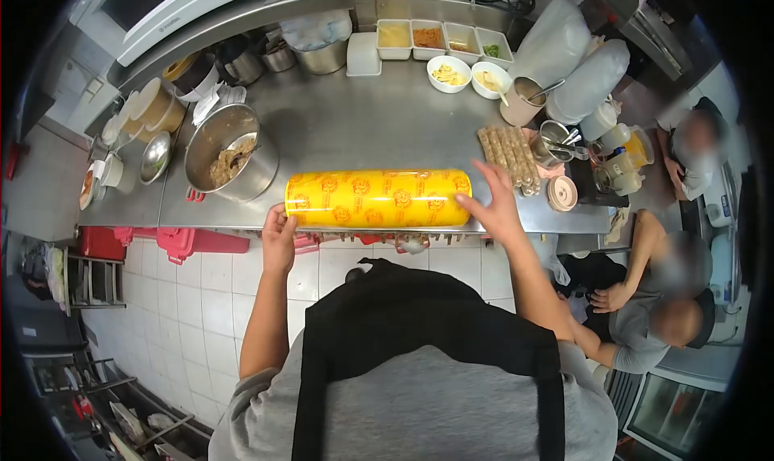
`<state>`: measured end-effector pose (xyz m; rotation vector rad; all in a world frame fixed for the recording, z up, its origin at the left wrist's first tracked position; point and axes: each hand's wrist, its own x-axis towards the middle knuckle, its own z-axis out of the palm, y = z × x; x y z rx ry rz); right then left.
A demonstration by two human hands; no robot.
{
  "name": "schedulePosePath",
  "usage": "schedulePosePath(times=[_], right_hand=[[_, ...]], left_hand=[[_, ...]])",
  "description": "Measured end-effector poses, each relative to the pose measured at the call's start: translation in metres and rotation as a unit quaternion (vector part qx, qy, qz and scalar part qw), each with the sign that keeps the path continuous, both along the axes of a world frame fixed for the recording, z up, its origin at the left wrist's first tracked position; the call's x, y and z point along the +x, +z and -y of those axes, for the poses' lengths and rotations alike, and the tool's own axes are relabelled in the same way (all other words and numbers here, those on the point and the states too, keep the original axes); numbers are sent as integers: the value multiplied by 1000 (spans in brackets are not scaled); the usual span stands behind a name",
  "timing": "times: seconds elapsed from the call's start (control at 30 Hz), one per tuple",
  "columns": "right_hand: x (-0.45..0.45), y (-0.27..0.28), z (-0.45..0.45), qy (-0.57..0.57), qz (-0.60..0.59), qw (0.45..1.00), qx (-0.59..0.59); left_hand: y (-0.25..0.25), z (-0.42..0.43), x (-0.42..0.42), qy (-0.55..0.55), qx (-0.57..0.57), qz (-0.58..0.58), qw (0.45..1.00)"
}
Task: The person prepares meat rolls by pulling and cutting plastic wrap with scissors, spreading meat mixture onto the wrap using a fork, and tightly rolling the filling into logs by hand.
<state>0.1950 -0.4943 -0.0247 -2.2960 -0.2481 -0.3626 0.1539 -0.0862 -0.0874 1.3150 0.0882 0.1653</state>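
Observation:
A large yellow roll [379,199] with red printed figures lies crosswise at the front edge of the steel counter [339,130]. My left hand [280,229] is at the roll's left end, its fingers closed on the lower corner. At the right end is my right hand [496,207], with fingers spread and the thumb against the roll's surface. Up and left of the roll stands a steel pot [270,158] with a brown mixture and a utensil in it. Several wrapped, sausage-like rolls [508,158] lie just beyond my right hand.
White trays [394,40] of toppings and two white bowls [448,74] line the counter's back. Cups, utensils and bottles [617,158] crowd the right side. A steel bowl [156,156] is at left. Other people [645,324] are at the right. Red bins [201,241] stand below.

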Motion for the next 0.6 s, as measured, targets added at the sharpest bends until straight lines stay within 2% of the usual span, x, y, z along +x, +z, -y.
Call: schedulePosePath(times=[0.03,0.07,0.13,0.17,0.23,0.27,0.33,0.4,0.47,0.53,0.6], right_hand=[[11,2,-3,33,61,996,-48],[22,4,-13,43,53,998,0],[41,9,-19,109,-54,993,2],[47,11,-22,140,-105,985,3],[52,3,-29,103,-122,983,89],[51,0,-32,85,-123,982,119],[47,-6,-35,61,-129,972,186],[44,-10,-39,55,-141,955,255],[43,-12,-42,51,-122,953,273],[36,-15,-45,34,-102,951,289],[35,-14,-49,13,-71,950,303]], left_hand=[[-1,-3,-2,-11,8,-8,1000],[-3,-8,-1,-21,15,-15,1000],[-3,-19,0,-49,27,-35,998],[-4,-22,1,-28,104,-2,994],[21,-12,2,11,254,64,965],[51,-4,0,61,448,88,887],[87,19,9,49,558,185,807],[102,57,30,-28,590,230,773],[106,103,49,-77,627,226,742],[96,129,64,-134,604,222,753],[94,119,71,-137,624,209,740]])
